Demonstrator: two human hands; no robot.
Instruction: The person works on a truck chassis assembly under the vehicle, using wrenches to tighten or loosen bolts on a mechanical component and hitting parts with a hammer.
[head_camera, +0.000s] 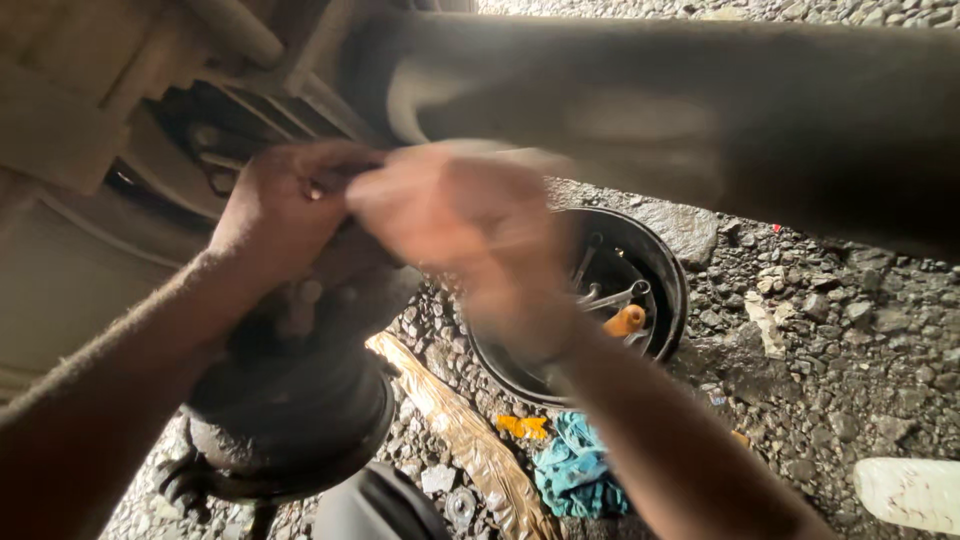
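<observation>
Both hands are up under the dirty underside of a vehicle, working close together at one spot. The left hand (275, 205) has its fingers curled tight around something small and shiny, but that thing is too tiny and too hidden to tell what it is. The right hand (460, 215) is very blurry. It sits just beside the left hand, touching it, and I cannot tell if its fingers are holding anything or not.

Right under the hands is a big round dark metal hub (290, 410), thick with black grease and dust. It looks lumpy on top and has a wide round rim at the bottom. A fat dark grey tube (700, 110) runs across the top, from the hands out to the right edge.

Below it all is the ground of grey gravel stones (830, 340). On the gravel, behind the right wrist, lies a round black metal drum (675, 285), open side up. Inside it are silver wrenches (612, 295) and a tool with an orange handle (625, 320). Near the drum lies a crumpled blue-green rag (572, 475), with a small yellow scrap (523, 427) just beside it. A long golden-brown strip (470, 440) lies between the hub and the rag. A pale plastic bottle (908, 492) lies at the bottom right corner.
</observation>
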